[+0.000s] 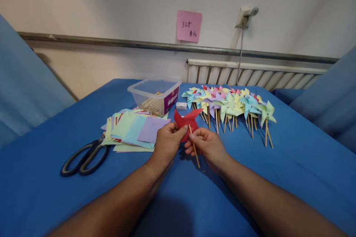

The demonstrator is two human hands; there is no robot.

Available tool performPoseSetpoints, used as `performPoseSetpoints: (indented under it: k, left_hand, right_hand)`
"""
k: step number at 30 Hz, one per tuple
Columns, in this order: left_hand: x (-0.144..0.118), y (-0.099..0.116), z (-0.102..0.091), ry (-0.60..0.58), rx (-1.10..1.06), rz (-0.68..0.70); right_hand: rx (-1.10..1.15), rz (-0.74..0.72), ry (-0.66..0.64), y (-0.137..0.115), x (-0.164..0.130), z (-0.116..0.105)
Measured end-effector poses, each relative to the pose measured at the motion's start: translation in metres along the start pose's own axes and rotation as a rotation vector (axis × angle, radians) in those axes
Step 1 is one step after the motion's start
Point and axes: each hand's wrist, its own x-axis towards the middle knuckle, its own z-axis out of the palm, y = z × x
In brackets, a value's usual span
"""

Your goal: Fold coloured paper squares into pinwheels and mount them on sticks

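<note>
A red paper pinwheel (185, 119) is held up over the blue cloth in front of me. My left hand (169, 137) pinches the paper at its left side, thumb near the centre. A thin wooden stick (196, 153) slants across the pinwheel's near face, its top end close to the centre. My right hand (208, 143) is closed on this stick between thumb and fingers, just below the paper. Whether a pin joins stick and paper is hidden by my thumbs.
Left of my hands lie stacked coloured papers (130, 127) and black-handled scissors (87, 159). Behind them stand a clear plastic tub (139, 90) holding wooden sticks and a small white box (181, 106). Many finished pinwheels (229, 106) lie at the right. A wall and radiator (222, 74) border the back.
</note>
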Motion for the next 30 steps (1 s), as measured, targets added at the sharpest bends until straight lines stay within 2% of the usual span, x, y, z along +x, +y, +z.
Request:
performPoseSetpoints:
  k: [11, 30]
  left_hand:
    - [0.0013, -0.0034, 0.0000, 0.008, 0.044, 0.030]
    - [0.0002, -0.0037, -0.0003, -0.002, 0.034, -0.002]
  right_hand:
    - [0.002, 0.013, 0.002, -0.0009, -0.0006, 0.0003]
    - [-0.010, 0.020, 0.023, -0.0008, -0.0003, 0.0004]
